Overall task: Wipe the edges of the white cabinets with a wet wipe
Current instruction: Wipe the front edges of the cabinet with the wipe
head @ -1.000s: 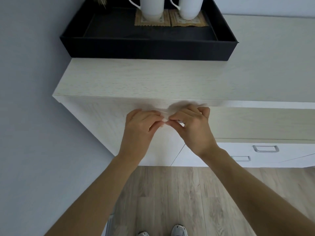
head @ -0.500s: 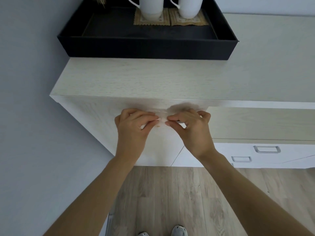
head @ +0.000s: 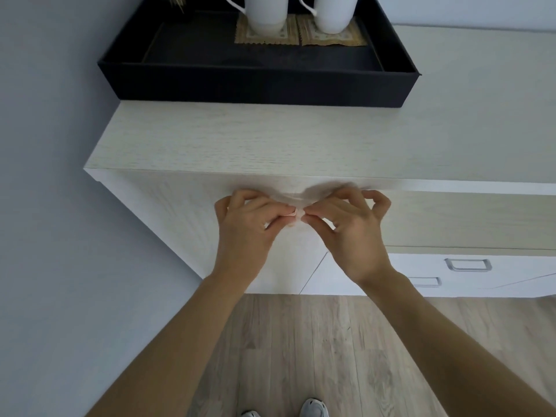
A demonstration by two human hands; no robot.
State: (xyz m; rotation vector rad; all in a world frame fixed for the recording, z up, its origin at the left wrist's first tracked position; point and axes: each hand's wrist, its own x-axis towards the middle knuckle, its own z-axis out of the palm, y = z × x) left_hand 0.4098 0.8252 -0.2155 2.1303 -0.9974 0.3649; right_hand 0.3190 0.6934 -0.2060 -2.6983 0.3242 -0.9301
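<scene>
Both hands slid slightly left | left hand (head: pixel 245 233), right hand (head: pixel 352 233) fingers pinch wet wipe (head: pixel 293 198) below cabinet (head: pixel 240 142) front edge

The right hand (head: pixel 352 233) has lifted its outer fingers off the wet wipe (head: pixel 296 197).

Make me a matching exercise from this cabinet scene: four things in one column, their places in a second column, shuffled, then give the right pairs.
Things:
1. wet wipe
2. black tray
3. white mugs
4. drawer handles

Places:
A. on woven coasters inside the tray
B. on the lower white drawer fronts, at right
C. pinched between the left hand and right hand
D. on top of the cabinet, against the wall

Pairs: 1-C, 2-D, 3-A, 4-B
</scene>
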